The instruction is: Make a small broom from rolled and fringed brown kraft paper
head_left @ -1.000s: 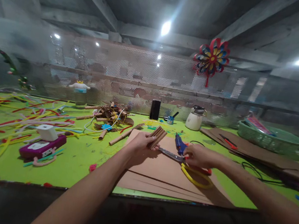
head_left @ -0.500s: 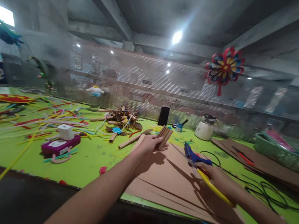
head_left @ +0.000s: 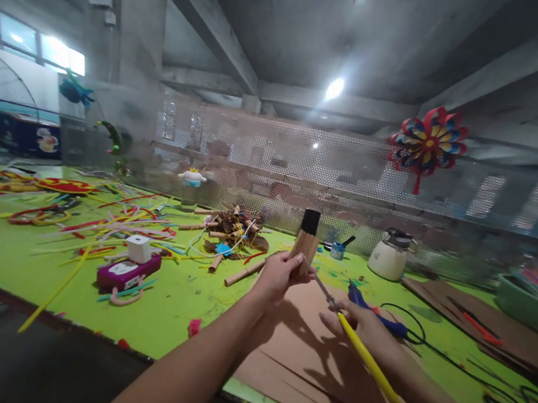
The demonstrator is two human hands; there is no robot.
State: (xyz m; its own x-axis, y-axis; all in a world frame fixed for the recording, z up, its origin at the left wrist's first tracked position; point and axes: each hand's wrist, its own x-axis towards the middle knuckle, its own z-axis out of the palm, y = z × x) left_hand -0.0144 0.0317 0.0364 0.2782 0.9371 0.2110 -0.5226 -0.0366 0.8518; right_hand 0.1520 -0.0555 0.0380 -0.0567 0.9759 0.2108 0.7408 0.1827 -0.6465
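In my left hand (head_left: 283,274) is a brown ridged cardboard piece (head_left: 304,247), held upright between thumb and fingers above the cardboard sheet. My right hand (head_left: 350,315) is closed around yellow-handled scissors (head_left: 369,361). Their metal blades point up and left, with the tips close beside the fingers of my left hand; whether they touch the piece is unclear. Under both hands lies a large brown cardboard sheet (head_left: 305,362). A blue glue gun (head_left: 374,308) rests just behind my right hand, partly hidden by it.
Left on the green table (head_left: 172,308) are a purple power strip (head_left: 130,272) and scattered pipe cleaners (head_left: 108,225). Brown rolls and scraps (head_left: 235,227) are piled behind. A black upright object (head_left: 310,221), a white kettle (head_left: 389,256), a green basket (head_left: 531,308) and black cable (head_left: 458,358) are also there.
My view has swung left, so the table's things sit farther right. The cardboard piece now stands more upright with its broad side toward me. The scissors' blades have moved closer to my left hand.
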